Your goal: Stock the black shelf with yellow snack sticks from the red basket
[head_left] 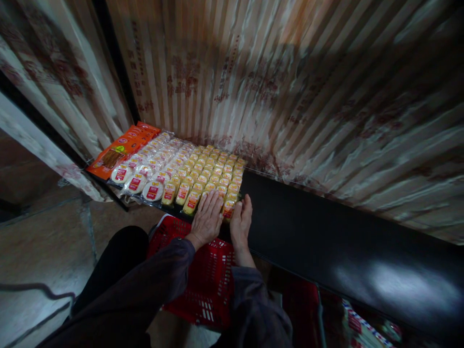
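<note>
Rows of small yellow wrapped snack cakes [191, 200] lie on a black shelf [290, 217], with red labels on their clear wrappers. My left hand [208, 216] rests flat over the front cakes near the right end, fingers stretched out and close together. At the right edge of the rows, my right hand [241, 222] stands on its side against the last column, its fingers extended and holding nothing visible. Left of the yellow cakes are rows of round white wrapped cakes [152, 191]. The cakes under my left hand are partly hidden.
An orange snack bag [123, 150] lies at the shelf's left end. Below the shelf front sits a red plastic basket [208, 290]. Pleated printed curtains [224, 72] hang behind, beside a black post [116, 58]. Further packages [362, 324] show under the shelf at lower right.
</note>
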Available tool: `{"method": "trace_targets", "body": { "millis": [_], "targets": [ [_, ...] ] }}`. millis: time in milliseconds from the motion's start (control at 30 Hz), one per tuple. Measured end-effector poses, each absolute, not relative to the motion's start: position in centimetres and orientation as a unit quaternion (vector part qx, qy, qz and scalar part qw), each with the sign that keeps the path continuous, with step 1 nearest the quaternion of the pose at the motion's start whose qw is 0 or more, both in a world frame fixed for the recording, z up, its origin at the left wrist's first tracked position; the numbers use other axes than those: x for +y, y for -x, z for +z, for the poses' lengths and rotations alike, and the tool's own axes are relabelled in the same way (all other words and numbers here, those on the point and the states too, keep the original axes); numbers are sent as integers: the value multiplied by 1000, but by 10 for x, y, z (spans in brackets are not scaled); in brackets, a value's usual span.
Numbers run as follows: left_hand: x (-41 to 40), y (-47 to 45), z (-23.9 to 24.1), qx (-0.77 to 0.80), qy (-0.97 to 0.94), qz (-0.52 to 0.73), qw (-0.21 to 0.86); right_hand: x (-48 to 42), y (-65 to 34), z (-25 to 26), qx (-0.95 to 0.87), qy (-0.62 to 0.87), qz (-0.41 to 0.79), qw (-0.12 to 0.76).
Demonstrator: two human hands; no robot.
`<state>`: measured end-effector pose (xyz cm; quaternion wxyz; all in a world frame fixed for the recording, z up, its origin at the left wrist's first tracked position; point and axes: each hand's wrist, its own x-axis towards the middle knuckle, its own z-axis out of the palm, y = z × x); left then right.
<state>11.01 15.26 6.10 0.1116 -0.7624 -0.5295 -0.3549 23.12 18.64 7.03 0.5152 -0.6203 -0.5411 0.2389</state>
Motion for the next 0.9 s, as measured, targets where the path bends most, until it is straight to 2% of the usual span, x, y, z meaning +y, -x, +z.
{"method": "trace_targets", "body": {
  "millis": [767,900],
  "targets": [
    [153,-112,64,-546,748,-362,106,179,-232,65,-602,600,196,489],
    [154,-111,61,-544,749,-363,106,178,-230,66,-637,594,156,465]
  ]
}}
